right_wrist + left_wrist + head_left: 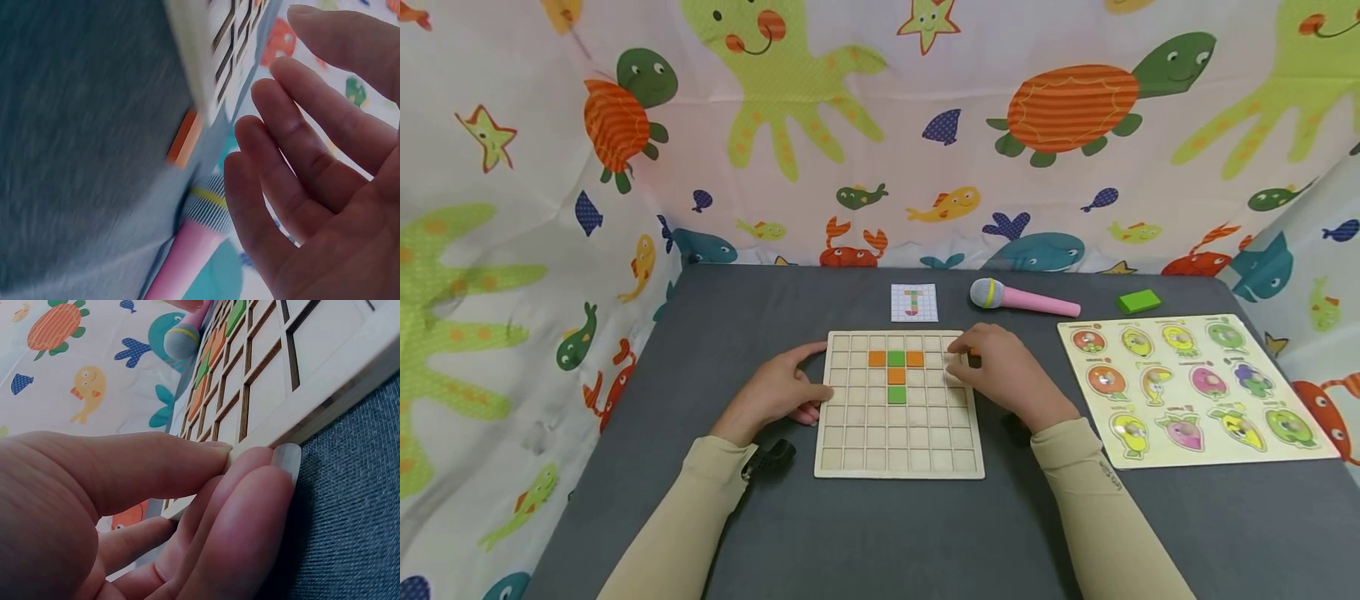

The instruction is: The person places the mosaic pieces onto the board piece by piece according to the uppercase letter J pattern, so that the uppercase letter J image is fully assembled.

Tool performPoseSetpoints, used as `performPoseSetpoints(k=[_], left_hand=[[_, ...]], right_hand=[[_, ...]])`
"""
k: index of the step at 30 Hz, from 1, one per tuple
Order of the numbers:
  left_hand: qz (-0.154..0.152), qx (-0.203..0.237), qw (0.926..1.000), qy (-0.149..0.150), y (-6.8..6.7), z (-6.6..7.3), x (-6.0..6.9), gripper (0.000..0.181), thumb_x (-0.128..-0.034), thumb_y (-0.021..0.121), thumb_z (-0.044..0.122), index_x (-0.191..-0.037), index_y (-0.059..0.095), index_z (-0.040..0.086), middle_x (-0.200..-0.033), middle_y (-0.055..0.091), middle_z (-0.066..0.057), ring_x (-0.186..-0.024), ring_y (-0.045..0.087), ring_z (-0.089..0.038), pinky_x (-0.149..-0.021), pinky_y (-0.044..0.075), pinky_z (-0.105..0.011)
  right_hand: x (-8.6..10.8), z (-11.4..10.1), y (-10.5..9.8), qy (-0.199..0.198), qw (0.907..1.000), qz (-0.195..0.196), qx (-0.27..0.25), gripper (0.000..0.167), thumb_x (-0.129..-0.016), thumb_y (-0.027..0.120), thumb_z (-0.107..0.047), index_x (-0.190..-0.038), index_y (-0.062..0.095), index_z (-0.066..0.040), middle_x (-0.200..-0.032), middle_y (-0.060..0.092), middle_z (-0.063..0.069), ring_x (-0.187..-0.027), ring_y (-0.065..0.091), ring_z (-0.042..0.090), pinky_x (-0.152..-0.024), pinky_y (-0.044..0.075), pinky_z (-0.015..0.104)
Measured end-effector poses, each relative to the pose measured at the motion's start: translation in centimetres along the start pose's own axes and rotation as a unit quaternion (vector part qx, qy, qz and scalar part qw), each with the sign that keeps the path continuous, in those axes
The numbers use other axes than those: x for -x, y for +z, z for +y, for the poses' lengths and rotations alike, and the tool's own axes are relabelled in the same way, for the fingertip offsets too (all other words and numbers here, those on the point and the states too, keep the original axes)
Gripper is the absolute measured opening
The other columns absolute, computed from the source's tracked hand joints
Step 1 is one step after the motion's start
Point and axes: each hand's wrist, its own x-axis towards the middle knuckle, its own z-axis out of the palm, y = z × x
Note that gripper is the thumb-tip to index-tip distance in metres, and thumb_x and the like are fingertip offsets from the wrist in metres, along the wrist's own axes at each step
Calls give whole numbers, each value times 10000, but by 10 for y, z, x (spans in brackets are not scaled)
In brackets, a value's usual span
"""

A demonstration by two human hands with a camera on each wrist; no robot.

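In the head view, a square pale-wood grid board [896, 459] lies at the centre of the frame; five square tiles [896, 376] sit in its cells, orange, green, orange in the second row, then orange and green below the middle one. At right, a pale yellow fruit puzzle board [1217, 457] bears twelve fruit figures. The left hand [775, 390], left of centre, stretches its index finger to the grid board's upper-left corner, thumb at the left edge. The right hand [1000, 367] bends over the upper-right edge, partly hiding a small orange block [974, 361]. The fruit labels and the dark lettering on the right beige sleeve [1093, 492] are too small to read. In the left wrist view, the thumb meets the rim at centre, other fingers curled beside it; whether they pinch or merely press, I cannot tell. In the right wrist view, the loosely bent fingers at right are spread and empty; the orange block lies at centre, near the board's end, above a pink microphone with a grey head [194, 250].
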Motion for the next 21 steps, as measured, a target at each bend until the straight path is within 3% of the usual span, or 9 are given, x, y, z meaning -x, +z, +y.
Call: performPoseSetpoints(k=[9, 21], left_hand=[[-39, 12, 10000, 29, -3, -4, 0, 875, -908, 867, 165, -1658, 432, 287, -795, 719, -146, -615, 758, -231, -611, 677, -374], [-87, 29, 10000, 39, -2, -2, -1, 882, -905, 865, 164, -1662, 427, 275, -803, 727, -146, -618, 762, -226, -606, 676, -369]], right_hand=[[-4, 30, -6, 511, 9987, 52, -15, 378, -992, 807, -255, -1321, 763, -72, -1258, 714, 136, -1200, 646, 338, -1124, 541, 577], [-6, 37, -8, 730, 9969, -67, 269, 443, -1018, 771, -247, -1407, 709, -44, -1376, 647, 212, -1288, 580, 404, -1192, 471, 620]])
